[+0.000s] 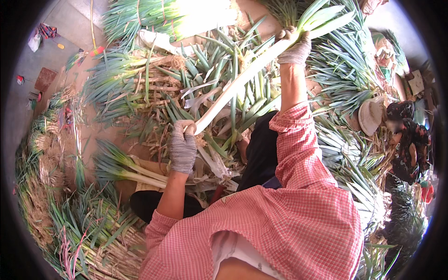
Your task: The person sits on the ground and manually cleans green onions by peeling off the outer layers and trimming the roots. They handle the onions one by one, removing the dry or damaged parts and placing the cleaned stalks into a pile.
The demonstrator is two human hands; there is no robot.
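Observation:
A long green onion [238, 82] runs slantwise between my two hands, its white shaft bare and smooth. My left hand [182, 148], in a worn grey knit glove, grips the root end. Higher up and to the right, my gloved right hand [295, 47] closes around the shaft where the green leaves fan out. Stripped leaves [253, 105] lie heaped beneath the shaft, around my feet. Beside my left wrist rest a few green onions with pale shafts [147, 177], their green tops pointing left. Untrimmed green onions [140, 77] with dry, rooty ends lie beyond my left hand.
A tied stack of green onions [140, 17] stands at the far side. More bundles [344, 70] line the right, and others [101, 231] crowd the lower left. At the right edge a person in dark patterned clothes [407, 143] sits near a pale hat [370, 115].

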